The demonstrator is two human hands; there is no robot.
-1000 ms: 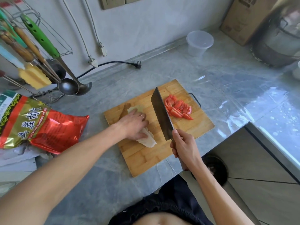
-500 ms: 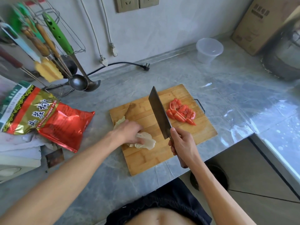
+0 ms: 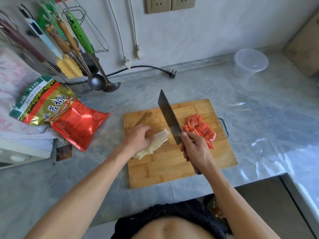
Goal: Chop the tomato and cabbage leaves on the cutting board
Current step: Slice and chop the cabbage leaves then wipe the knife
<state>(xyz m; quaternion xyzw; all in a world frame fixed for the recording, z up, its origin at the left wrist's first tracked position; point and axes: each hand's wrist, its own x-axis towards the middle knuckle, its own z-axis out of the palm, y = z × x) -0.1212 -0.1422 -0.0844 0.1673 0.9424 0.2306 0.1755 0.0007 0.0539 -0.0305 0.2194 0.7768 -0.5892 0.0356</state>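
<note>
Tomato (image 3: 200,129) lies chopped at the cutting board (image 3: 172,171) right side, while your left hand (image 3: 138,138) pins the uncut cabbage leaves (image 3: 155,142) mid-board and your right hand (image 3: 195,149) grips the cleaver (image 3: 169,116) raised.

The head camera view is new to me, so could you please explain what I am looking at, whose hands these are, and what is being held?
No machine here: a person wears a camera on the head, looking down at their own bare arms. On the grey counter lies a wooden cutting board. The right hand grips a cleaver, blade raised over the board. The left hand presses down pale cabbage leaves. Cut tomato pieces sit to the right. A red snack bag and a clear plastic tub rest nearby.
</note>
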